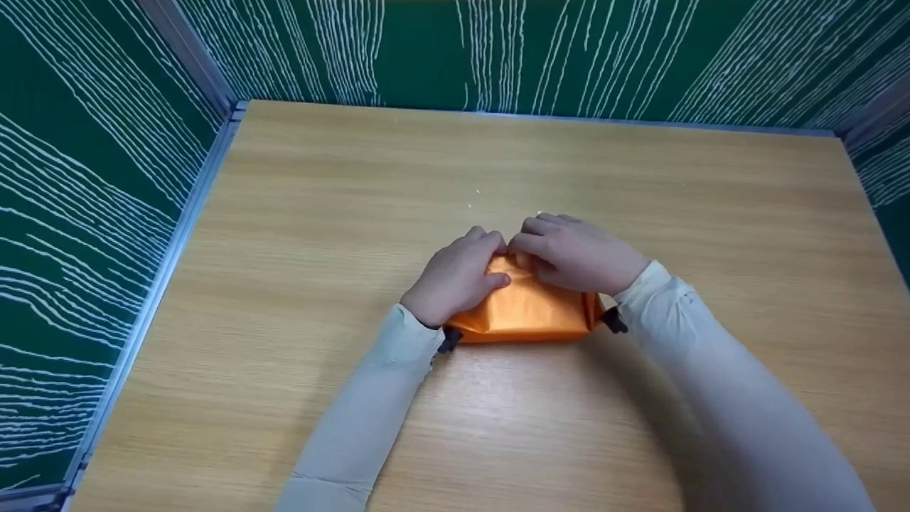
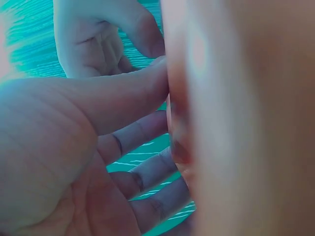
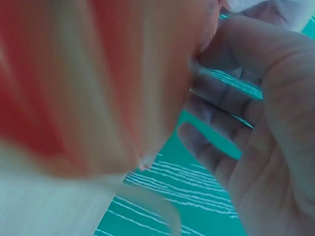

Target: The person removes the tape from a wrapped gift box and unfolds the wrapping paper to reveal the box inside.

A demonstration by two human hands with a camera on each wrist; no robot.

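A shiny orange pouch (image 1: 533, 313) sits on the table in the head view, and it fills much of both wrist views as a blurred shape. My left hand (image 1: 458, 274) pinches its upper left edge, with the thumb on the near face and the fingers behind. On the upper right edge, my right hand (image 1: 579, 252) pinches the material between thumb and fingers. The two hands nearly meet at the top of the pouch. Dark pieces show at both lower ends, close to the wrists. What the pouch contains is hidden.
A wood-grain table (image 1: 320, 213) spreads around the hands. Green panels (image 1: 426, 64) with white wavy lines stand along the back and sides. A few tiny white specks (image 1: 478, 190) lie beyond the hands.
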